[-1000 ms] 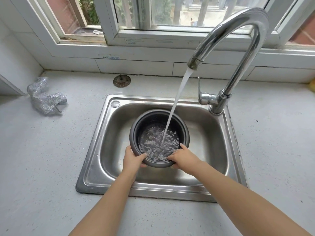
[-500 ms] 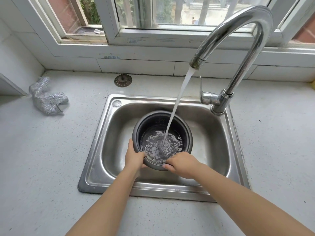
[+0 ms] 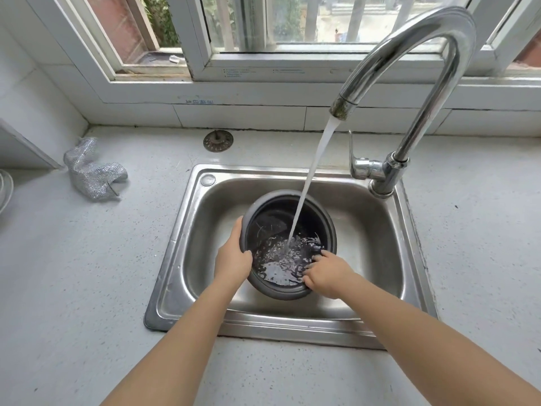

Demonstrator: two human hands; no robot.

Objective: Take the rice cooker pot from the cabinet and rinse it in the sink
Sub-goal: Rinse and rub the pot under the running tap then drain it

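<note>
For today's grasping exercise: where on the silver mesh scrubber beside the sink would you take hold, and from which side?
Grip the scrubber at its bulky lower-right end, coming from above. It lies flat and crumpled on the counter, with nothing to get under; its soft mesh should bunch easily in a hand.

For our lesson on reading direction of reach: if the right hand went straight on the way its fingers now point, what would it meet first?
Probably the water pooled in the rice cooker pot, then its inner wall; the right hand reaches over the rim, though depth is unclear.
</note>
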